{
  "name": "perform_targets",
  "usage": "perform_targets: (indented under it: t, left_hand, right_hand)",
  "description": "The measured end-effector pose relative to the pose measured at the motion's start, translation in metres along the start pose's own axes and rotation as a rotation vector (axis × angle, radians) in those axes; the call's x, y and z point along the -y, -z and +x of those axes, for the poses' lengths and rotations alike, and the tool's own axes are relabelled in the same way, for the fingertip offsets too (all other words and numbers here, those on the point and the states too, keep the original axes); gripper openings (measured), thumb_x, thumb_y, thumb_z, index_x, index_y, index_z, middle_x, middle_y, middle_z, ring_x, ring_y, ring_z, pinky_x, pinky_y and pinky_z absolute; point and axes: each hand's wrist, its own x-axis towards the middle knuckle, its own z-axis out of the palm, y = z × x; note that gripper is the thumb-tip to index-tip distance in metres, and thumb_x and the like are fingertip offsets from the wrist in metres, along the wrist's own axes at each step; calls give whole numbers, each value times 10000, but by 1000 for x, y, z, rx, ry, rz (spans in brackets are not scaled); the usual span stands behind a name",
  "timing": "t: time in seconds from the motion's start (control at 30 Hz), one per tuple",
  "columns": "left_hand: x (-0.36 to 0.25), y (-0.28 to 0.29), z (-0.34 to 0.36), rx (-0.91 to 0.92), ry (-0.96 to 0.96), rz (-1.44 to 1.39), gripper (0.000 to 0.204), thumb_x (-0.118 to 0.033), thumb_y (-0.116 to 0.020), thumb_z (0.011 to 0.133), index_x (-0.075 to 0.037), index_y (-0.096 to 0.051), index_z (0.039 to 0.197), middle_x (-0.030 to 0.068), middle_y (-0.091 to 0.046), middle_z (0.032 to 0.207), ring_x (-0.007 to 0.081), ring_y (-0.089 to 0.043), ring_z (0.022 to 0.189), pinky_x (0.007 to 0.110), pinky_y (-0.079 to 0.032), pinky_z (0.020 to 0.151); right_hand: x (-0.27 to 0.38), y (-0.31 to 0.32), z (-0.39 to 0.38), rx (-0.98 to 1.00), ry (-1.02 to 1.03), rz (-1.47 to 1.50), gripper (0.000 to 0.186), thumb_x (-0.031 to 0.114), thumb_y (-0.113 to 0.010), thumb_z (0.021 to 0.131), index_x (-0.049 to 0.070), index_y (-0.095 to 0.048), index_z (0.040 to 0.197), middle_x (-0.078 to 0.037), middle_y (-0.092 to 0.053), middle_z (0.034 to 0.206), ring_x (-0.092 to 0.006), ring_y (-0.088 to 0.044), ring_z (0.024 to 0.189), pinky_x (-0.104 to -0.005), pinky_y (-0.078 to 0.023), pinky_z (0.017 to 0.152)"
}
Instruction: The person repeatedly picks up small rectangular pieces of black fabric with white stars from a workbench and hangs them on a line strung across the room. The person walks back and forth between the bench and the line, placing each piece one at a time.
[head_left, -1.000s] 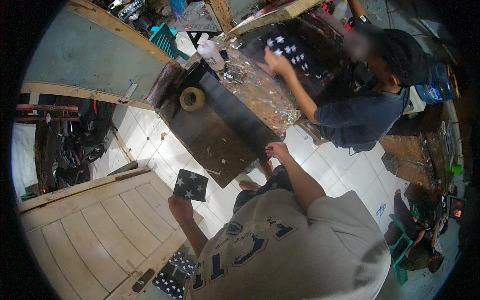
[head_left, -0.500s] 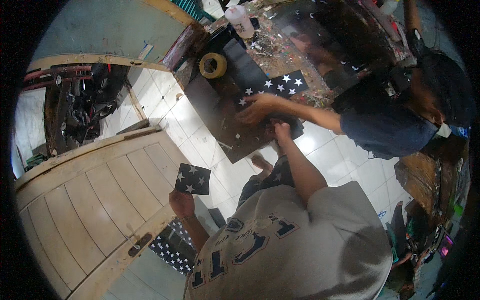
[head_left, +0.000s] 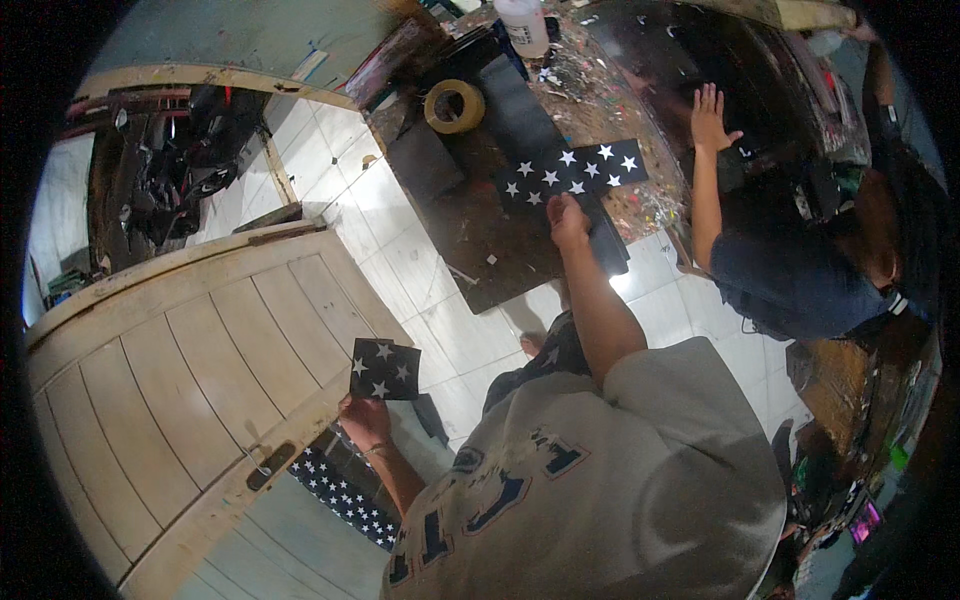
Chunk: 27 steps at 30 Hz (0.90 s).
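My left hand [head_left: 366, 420] holds small black square pieces with silvery-white stars [head_left: 384, 385], pinched at their lower edge, out in front of the door. At the table, my right hand [head_left: 570, 222] is closed at the near edge of a longer black strip with white stars [head_left: 550, 178]; its fingertips are partly hidden. That strip lies across plain black sheets [head_left: 520, 105]. More black sheets [head_left: 608, 240] stick out beside my right wrist at the table's edge.
A roll of tape [head_left: 455, 106] and a clear bottle [head_left: 522, 28] stand on the paint-spotted table [head_left: 440, 225]. At the right a co-worker's open hand [head_left: 709, 118] is over a dark glossy surface. A panelled door [head_left: 200, 370] is at my left. Star-patterned material [head_left: 340, 500] lies below it.
The co-worker's hand has left the starred strip and moved right. My right hand has moved up to the strip's edge. The squares in my left hand now show fanned slightly apart.
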Motion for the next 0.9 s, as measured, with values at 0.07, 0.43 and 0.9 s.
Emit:
perform_targets:
  t: [0.07, 0.43, 0.9]
  left_hand:
    - [-2, 4, -15, -11, 263, -836, 298, -146, -492, 759, -42, -586, 1022, 42, -629, 1019, 149, -581, 889, 280, -440, 784]
    - [31, 9, -89, -235, 532, -1619, 37, -118, -531, 756, -81, -536, 757, 26, -608, 770, 158, -525, 538, 255, -442, 499]
    - [182, -1, -284, -1035, 220, -2033, 43, -61, -485, 787, -82, -509, 758, 7, -544, 742, 96, -487, 649, 231, -404, 575]
  right_hand:
    - [-2, -2, 8, -48, -24, 52, 62, 63, -600, 803, 52, -539, 795, -55, -575, 686, -159, -585, 587, -260, -517, 518]
    - [2, -23, -81, 240, 1124, -855, 180, 170, -679, 756, 7, -604, 764, -11, -566, 654, -107, -496, 598, -270, -406, 570]
    - [-277, 31, -295, 1704, 1275, -1851, 224, 188, -557, 824, -28, -592, 874, -150, -596, 715, -283, -577, 666, -374, -443, 638]
